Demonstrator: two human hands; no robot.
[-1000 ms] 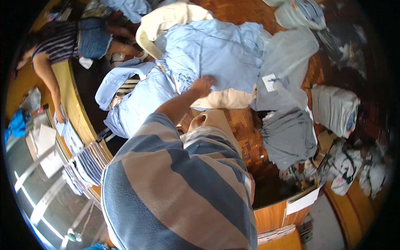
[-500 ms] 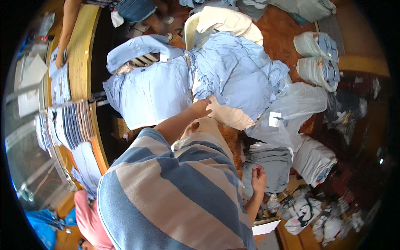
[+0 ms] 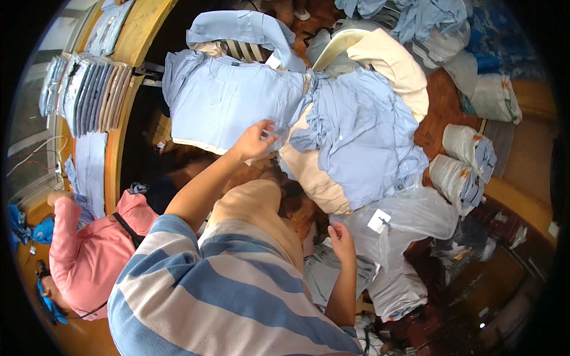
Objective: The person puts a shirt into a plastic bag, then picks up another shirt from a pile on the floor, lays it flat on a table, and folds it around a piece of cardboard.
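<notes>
My left hand (image 3: 256, 141) is held out over the near edge of a light blue shirt (image 3: 222, 107) that lies spread on a pile. Its fingers are loosely bent and apart, with nothing visible in them; whether they touch the cloth I cannot tell. Beside that pile, to the right, a crumpled heap of light blue garments (image 3: 368, 130) lies on beige cloth (image 3: 314, 178). Lower right, my right hand (image 3: 342, 242) is raised, open and empty, near a clear plastic bag (image 3: 409, 213) with a white tag. Grey folded garments (image 3: 332, 273) lie beneath it.
A wooden table (image 3: 139, 44) on the left bears a row of folded garments (image 3: 95, 92). A person in pink (image 3: 101, 255) is at lower left. Bagged bundles (image 3: 454, 181) stand on the right; more bagged clothes (image 3: 439, 41) lie at the far right. Cream cloth (image 3: 392, 65) curves behind the heap.
My view has turned, and the piles appear farther right. My left hand has moved from the beige cloth to the spread shirt's near edge. My right hand stays raised and empty.
</notes>
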